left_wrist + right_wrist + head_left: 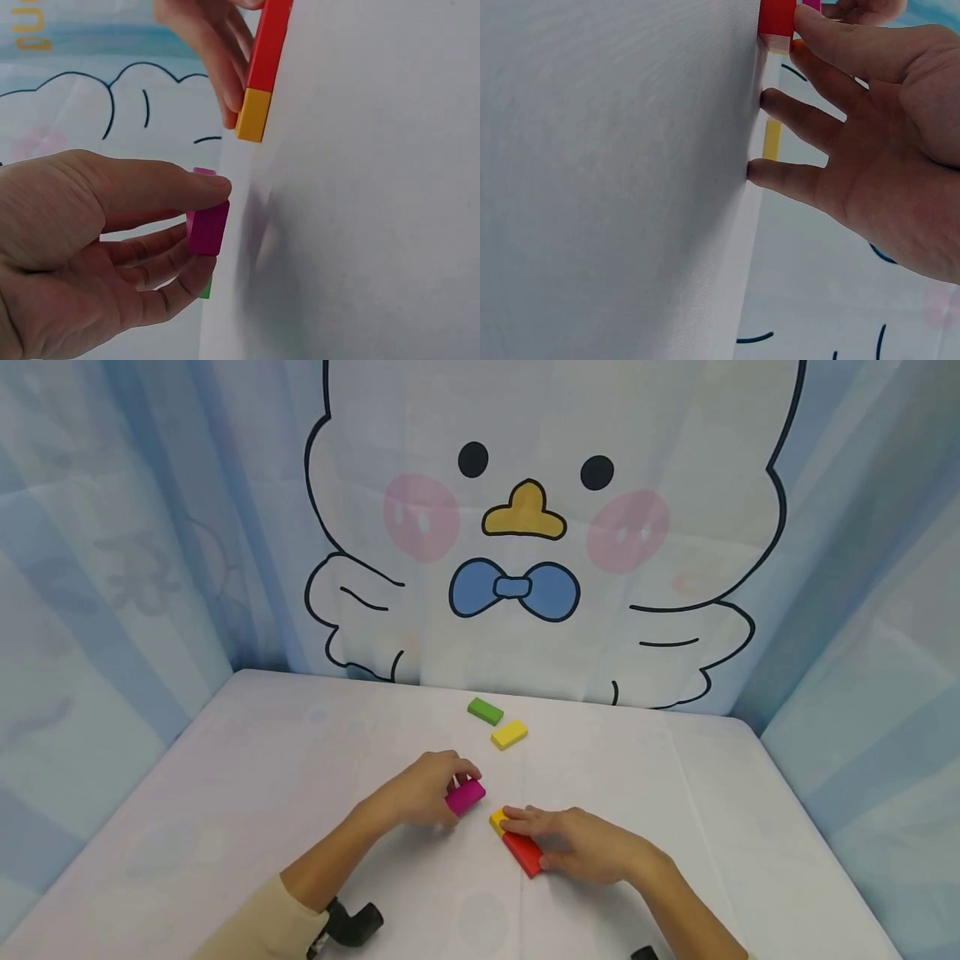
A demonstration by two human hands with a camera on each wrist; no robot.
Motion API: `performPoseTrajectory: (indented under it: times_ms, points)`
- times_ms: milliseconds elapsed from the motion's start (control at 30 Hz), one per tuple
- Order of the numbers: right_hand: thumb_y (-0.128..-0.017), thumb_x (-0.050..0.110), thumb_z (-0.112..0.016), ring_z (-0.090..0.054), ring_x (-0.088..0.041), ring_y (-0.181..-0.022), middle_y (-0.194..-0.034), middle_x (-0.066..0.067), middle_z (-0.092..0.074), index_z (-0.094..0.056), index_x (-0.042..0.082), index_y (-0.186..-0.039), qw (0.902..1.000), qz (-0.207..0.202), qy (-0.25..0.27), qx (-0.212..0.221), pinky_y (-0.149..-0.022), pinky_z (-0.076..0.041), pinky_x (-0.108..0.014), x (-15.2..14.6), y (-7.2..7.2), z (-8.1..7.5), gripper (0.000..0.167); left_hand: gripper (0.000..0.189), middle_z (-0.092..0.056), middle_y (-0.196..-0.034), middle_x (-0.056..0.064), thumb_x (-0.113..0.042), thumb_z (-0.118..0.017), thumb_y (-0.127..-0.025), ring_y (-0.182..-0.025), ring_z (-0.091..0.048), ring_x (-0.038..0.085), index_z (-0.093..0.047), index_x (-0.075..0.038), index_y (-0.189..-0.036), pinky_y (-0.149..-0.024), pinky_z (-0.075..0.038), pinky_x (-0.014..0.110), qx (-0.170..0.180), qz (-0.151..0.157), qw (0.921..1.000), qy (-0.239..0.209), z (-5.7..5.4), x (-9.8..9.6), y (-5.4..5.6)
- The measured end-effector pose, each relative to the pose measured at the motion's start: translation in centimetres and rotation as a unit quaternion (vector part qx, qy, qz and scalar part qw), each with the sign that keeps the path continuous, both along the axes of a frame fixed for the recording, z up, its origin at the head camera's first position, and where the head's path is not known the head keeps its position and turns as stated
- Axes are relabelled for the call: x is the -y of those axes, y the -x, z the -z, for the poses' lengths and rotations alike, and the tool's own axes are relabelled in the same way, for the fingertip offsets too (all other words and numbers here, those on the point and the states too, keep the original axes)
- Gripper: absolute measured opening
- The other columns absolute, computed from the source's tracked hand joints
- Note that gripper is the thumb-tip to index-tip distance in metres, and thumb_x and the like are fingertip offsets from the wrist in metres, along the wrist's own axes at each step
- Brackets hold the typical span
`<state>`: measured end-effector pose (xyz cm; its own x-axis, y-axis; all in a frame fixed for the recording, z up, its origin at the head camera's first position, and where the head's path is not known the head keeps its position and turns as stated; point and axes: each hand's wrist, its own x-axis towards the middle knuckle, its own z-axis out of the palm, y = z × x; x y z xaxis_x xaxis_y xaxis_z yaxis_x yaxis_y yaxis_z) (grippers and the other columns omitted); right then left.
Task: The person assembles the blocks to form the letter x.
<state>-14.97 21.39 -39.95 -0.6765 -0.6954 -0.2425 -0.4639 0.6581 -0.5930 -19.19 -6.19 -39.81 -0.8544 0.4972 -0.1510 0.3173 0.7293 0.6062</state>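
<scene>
Between the thumb and fingers of my left hand (423, 789) is a magenta block (467, 797). In the left wrist view the magenta block (208, 229) is off the white surface, its shadow beside it. A red block (523, 855) and an orange block (497, 822) lie on the table, end to end in one row. My right hand (596, 847) spans this row, thumb at the red block's near end and fingertips over the orange one. In the right wrist view the other fingers (802, 120) are spread, their tips down at the table.
Farther back on the white-covered table (300, 752) lie a green block (486, 711) and a yellow block (510, 735), close together. A printed curtain (525, 635) hangs behind the back edge, with more curtain at both sides.
</scene>
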Motion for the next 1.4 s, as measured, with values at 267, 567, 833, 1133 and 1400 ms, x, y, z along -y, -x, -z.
performPoseTrajectory:
  times_ms: [267,567,833,1133,1400]
  points:
    - [-0.098,0.015,-0.071,-0.039,-0.023,-0.154,-0.163,0.016,-0.042,-0.053,0.029,-0.154,1.0000,-0.002,-0.007,0.002,-0.122,-0.034,-0.058,0.0,-0.2,0.2,0.060,0.066,-0.066,-0.116,0.002,-0.009,-0.094,-0.073,-0.110,-0.062,0.021,-0.067,-0.014,-0.132,-0.084,-0.064,0.037,0.005,0.015,0.9999,0.003,0.2,0.0,-1.6]
    - [-0.099,0.017,-0.071,-0.038,-0.022,-0.154,-0.164,0.017,-0.041,-0.052,0.030,-0.154,1.0000,-0.004,-0.006,0.001,-0.122,-0.033,-0.059,-0.1,0.0,0.3,0.060,0.061,-0.066,-0.113,-0.002,-0.008,-0.093,-0.075,-0.107,-0.060,0.018,-0.068,-0.015,-0.130,-0.084,-0.063,0.032,0.025,0.037,0.9990,0.002,0.2,0.0,-1.9]
    - [-0.099,0.017,-0.071,-0.039,-0.021,-0.154,-0.163,0.020,-0.040,-0.053,0.031,-0.154,1.0000,-0.001,-0.007,0.005,-0.122,-0.034,-0.058,0.1,-0.1,0.3,0.060,0.059,-0.067,-0.110,-0.003,-0.008,-0.093,-0.074,-0.102,-0.061,0.017,-0.069,-0.013,-0.129,-0.081,-0.060,0.026,0.023,0.055,0.9982,0.008,0.4,0.1,-2.4]
    - [-0.099,0.016,-0.071,-0.038,-0.021,-0.154,-0.164,0.019,-0.039,-0.052,0.030,-0.154,1.0000,-0.006,-0.007,-0.001,-0.122,-0.033,-0.059,0.0,0.1,0.1,0.060,0.061,-0.066,-0.112,-0.003,-0.011,-0.094,-0.073,-0.105,-0.060,0.016,-0.069,-0.014,-0.129,-0.084,-0.062,0.030,0.023,0.055,0.9982,0.006,0.8,-0.1,-2.5]
    - [-0.099,0.016,-0.070,-0.038,-0.021,-0.155,-0.164,0.019,-0.040,-0.052,0.030,-0.154,1.0000,0.002,-0.003,0.007,-0.123,-0.032,-0.058,-0.1,0.1,0.0,0.060,0.063,-0.066,-0.113,-0.003,-0.013,-0.095,-0.073,-0.103,-0.060,0.013,-0.069,-0.014,-0.131,-0.083,-0.062,0.028,0.028,0.067,0.9973,0.015,0.6,-0.2,-2.3]
